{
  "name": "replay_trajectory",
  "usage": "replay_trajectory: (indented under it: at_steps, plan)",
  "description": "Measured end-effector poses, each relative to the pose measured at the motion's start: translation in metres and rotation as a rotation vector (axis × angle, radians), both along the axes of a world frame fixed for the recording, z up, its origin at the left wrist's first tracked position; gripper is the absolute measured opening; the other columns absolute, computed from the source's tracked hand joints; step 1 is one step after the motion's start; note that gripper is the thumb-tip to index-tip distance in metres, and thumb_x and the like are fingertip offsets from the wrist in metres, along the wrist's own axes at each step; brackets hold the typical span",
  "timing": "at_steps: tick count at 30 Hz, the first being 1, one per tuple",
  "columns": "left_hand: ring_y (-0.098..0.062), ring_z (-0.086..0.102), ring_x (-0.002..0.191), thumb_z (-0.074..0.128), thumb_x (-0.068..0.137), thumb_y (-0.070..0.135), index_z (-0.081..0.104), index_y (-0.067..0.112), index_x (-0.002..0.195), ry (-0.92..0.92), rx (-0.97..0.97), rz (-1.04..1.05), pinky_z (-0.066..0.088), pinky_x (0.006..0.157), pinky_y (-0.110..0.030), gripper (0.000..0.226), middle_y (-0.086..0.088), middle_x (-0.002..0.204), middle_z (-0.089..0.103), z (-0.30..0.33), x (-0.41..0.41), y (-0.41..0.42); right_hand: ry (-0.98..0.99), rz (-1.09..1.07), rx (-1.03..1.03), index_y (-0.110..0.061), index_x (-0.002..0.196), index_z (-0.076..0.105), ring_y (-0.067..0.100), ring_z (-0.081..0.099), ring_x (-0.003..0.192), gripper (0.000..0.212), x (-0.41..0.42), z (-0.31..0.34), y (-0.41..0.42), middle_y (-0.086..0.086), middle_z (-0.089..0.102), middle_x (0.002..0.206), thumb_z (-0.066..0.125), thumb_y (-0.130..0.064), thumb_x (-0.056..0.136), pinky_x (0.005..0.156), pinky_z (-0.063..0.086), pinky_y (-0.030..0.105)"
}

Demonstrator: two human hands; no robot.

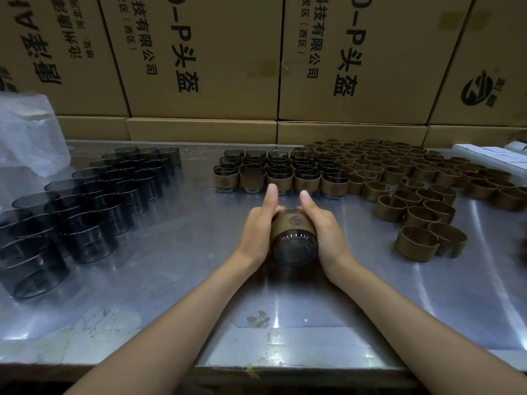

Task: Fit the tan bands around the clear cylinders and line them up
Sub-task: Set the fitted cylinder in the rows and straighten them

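A clear cylinder (294, 249) lies tilted between my hands at the table's middle, its base facing me, with a tan band (293, 223) around its far half. My left hand (258, 226) grips its left side and my right hand (323, 228) grips its right side, both thumbs pointing away from me. Bare smoky cylinders (85, 201) stand in rows on the left. Banded cylinders (281, 173) stand lined up in rows behind my hands. Loose tan bands (419, 189) are spread over the right of the table.
The metal table (176, 269) carries everything. Stacked cardboard boxes (205, 61) wall off the back. A crumpled clear plastic bag (28, 132) sits at the far left. White flat boxes (490, 155) lie at the far right.
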State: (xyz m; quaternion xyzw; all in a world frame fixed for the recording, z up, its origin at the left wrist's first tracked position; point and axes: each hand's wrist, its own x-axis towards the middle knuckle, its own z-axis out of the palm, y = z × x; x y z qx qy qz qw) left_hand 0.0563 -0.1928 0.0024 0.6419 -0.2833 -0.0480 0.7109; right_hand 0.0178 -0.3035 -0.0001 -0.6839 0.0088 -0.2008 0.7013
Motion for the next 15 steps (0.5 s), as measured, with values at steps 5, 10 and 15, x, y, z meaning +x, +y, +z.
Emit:
replay_trajectory:
  at_steps: [5,10,15]
  plan:
    - [0.000,0.050,0.044,0.024,0.102,0.042,0.059,0.000,0.059,-0.035,-0.008,0.119,0.040,0.052,-0.007,0.070,0.006,0.041,0.053,-0.0027,0.0002,-0.0026,0.010,0.015,0.007,-0.010,0.063,0.067,0.009,0.064,0.056,0.050,-0.0036,0.0027,0.0043,0.002,0.067,0.059,0.044,-0.036,0.098,0.057,0.049,0.015]
    - [-0.002,0.044,0.043,0.025,0.102,0.040,0.057,-0.008,0.061,-0.033,-0.003,0.097,0.038,0.050,-0.010,0.070,0.003,0.044,0.047,-0.0005,0.0018,-0.0029,-0.011,-0.026,0.003,-0.007,0.063,0.063,0.007,0.061,0.052,0.049,-0.0039,0.0052,0.0066,0.002,0.063,0.058,0.043,-0.035,0.099,0.054,0.048,0.014]
    - [-0.008,0.053,0.083,0.056,0.085,0.047,0.059,0.011,0.081,-0.188,0.182,0.006,0.041,0.077,-0.019,0.037,-0.003,0.088,0.055,-0.0050,0.0088,0.0002,-0.091,-0.185,-0.149,-0.006,0.059,0.056,0.013,0.054,0.059,0.053,0.0012,0.0038,-0.0018,0.008,0.054,0.053,0.042,-0.038,0.099,0.062,0.044,0.030]
